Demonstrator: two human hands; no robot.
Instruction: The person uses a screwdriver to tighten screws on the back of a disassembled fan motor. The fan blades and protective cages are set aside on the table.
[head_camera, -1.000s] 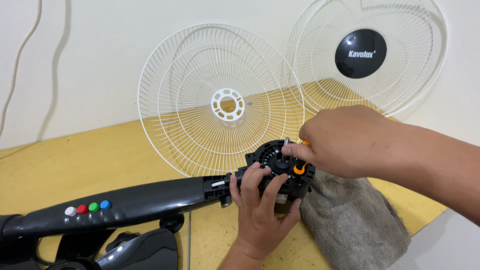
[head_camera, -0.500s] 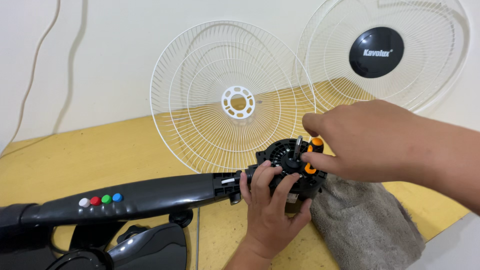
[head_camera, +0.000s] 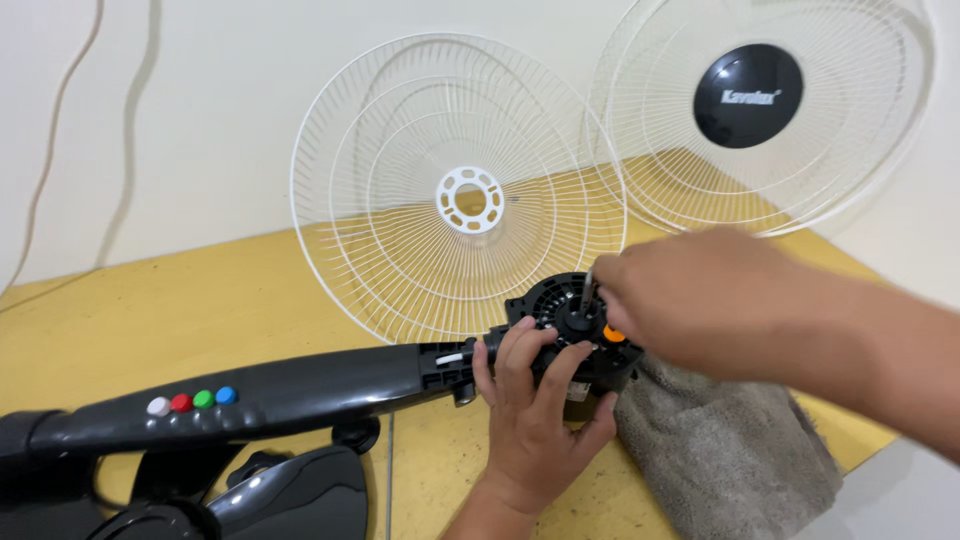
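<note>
1. Left hand (head_camera: 535, 405) wraps the black fan motor housing (head_camera: 570, 335) from the near side, clamped on it, so a firm hold seems wise.
2. Right hand (head_camera: 690, 300) reaches in from the right, fingers closed around the thin metal motor shaft (head_camera: 586, 290) beside an orange part (head_camera: 614, 335).
3. Housing sits at centre on the yellow table (head_camera: 200, 300), resting partly on a grey towel (head_camera: 730, 450).
4. Keeping the shaft square probably helps.
5. Two white fan grilles (head_camera: 400, 180) lean against the far wall; the black fan stand (head_camera: 250, 395) lies left.
</note>
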